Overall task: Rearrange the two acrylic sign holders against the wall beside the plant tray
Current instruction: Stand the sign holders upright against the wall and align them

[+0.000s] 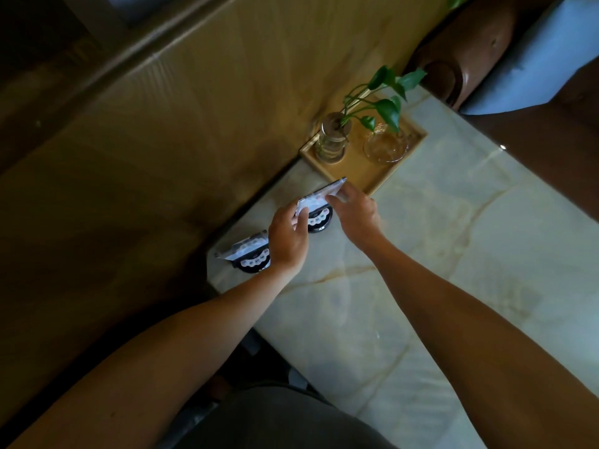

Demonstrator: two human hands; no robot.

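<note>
Two acrylic sign holders stand on the marble table near the wall. The one closer to the plant tray (366,176) is the right sign holder (319,197), and both hands grip its clear top panel: my left hand (288,236) at its left end, my right hand (353,210) at its right end. Its round black base (319,222) shows between the hands. The left sign holder (248,251) stands by the table corner, partly hidden behind my left hand, untouched.
The wooden plant tray holds a glass bottle with a green plant (334,137) and a clear glass (385,145). A tan wall (194,124) borders the table's far side. A brown chair (470,50) stands beyond the tray. The table edge runs near my body.
</note>
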